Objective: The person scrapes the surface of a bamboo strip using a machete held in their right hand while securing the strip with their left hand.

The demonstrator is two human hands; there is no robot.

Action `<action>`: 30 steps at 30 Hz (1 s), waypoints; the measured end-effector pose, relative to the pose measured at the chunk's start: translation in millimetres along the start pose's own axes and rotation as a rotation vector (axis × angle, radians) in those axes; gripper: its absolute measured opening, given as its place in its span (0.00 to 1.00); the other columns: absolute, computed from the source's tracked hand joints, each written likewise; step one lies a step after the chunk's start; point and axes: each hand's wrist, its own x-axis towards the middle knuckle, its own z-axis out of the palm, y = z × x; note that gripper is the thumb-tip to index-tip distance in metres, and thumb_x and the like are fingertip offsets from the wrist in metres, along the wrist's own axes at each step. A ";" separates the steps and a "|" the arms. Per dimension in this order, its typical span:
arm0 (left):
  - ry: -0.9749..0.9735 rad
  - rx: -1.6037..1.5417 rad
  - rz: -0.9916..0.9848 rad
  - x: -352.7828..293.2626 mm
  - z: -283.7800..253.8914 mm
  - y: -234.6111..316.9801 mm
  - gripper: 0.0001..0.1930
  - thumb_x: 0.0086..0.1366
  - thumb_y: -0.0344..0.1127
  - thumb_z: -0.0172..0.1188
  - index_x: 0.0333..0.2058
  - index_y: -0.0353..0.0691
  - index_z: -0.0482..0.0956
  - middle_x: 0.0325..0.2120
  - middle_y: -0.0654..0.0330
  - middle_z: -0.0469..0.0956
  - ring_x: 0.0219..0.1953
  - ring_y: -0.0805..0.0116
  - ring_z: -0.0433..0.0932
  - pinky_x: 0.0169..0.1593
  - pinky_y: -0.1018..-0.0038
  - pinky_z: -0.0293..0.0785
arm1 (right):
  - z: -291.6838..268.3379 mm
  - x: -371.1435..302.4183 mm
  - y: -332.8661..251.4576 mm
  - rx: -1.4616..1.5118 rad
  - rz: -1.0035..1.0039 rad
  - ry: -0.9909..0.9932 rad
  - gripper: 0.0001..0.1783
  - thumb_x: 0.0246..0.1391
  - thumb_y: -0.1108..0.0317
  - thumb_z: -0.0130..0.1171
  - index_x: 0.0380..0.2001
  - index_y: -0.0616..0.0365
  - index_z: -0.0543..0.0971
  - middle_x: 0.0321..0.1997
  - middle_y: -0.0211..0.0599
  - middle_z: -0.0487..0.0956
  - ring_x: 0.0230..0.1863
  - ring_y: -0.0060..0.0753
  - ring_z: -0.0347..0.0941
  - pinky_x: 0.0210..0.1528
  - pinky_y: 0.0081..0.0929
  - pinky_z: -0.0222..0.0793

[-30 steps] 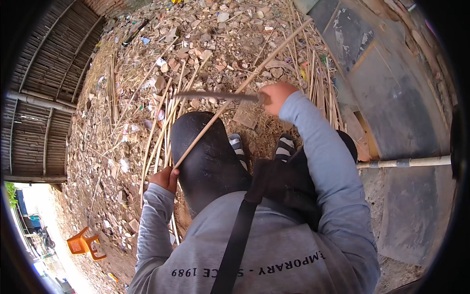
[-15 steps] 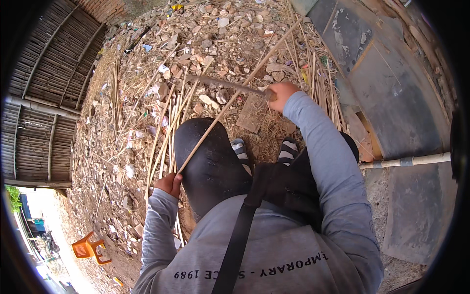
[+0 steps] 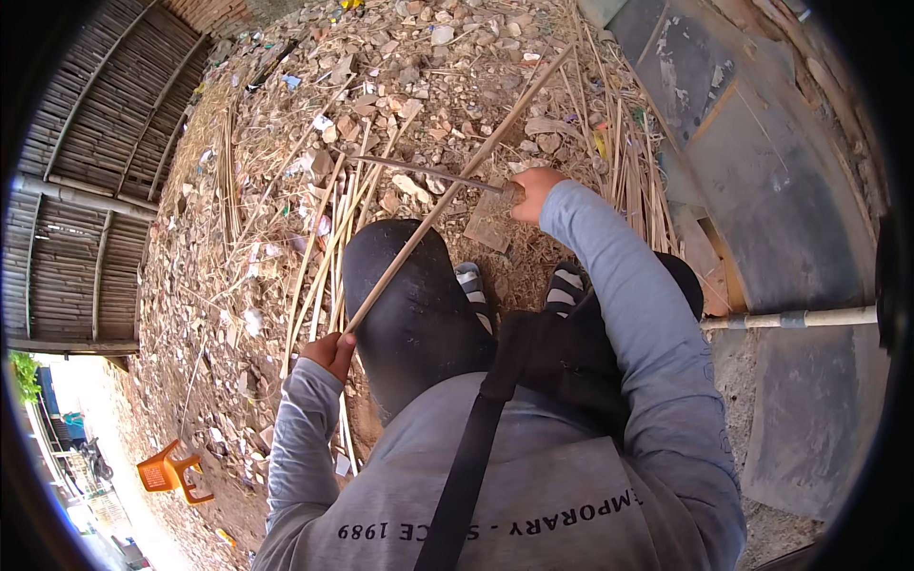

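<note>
Bamboo strip (image 3: 495, 145) in one long piece, surface work unclear; your left hand (image 3: 330, 355) grips its near end, your right hand (image 3: 536, 195) a knife (image 3: 409, 169) crossing it.

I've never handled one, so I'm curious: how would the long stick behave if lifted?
The stick is probably fairly stiff, since it runs nearly straight beyond the left hand. It looks thin, so likely light for its length. Gripped near one end, it may tip easily.

A slatted wall (image 3: 81, 114) fills the upper left, rubble (image 3: 447, 86) the upper centre; a chair (image 3: 155, 473) nears bright light, lower left.
</note>
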 end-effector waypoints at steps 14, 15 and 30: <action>0.078 0.108 0.056 2.3 4.1 -12.0 0.29 0.68 0.59 0.42 0.34 0.34 0.78 0.19 0.46 0.76 0.26 0.45 0.78 0.33 0.58 0.72 | -4.2 -16.6 -28.3 -0.070 -0.078 0.098 0.18 0.40 0.61 0.59 0.37 0.53 0.80 0.34 0.46 0.80 0.38 0.50 0.77 0.43 0.39 0.73; 0.078 0.103 0.055 1.0 7.0 -11.9 0.29 0.68 0.58 0.42 0.34 0.34 0.78 0.19 0.46 0.76 0.27 0.45 0.78 0.34 0.58 0.72 | -4.8 -17.9 -33.7 -0.048 -0.048 0.075 0.18 0.40 0.60 0.59 0.38 0.53 0.80 0.35 0.46 0.80 0.39 0.50 0.77 0.43 0.39 0.73; 0.104 0.228 0.085 13.8 6.2 4.1 0.24 0.67 0.54 0.46 0.31 0.35 0.76 0.22 0.42 0.76 0.28 0.39 0.76 0.35 0.54 0.71 | -5.1 5.2 12.7 0.044 0.133 0.200 0.18 0.41 0.59 0.60 0.37 0.54 0.80 0.36 0.47 0.80 0.39 0.52 0.77 0.45 0.40 0.72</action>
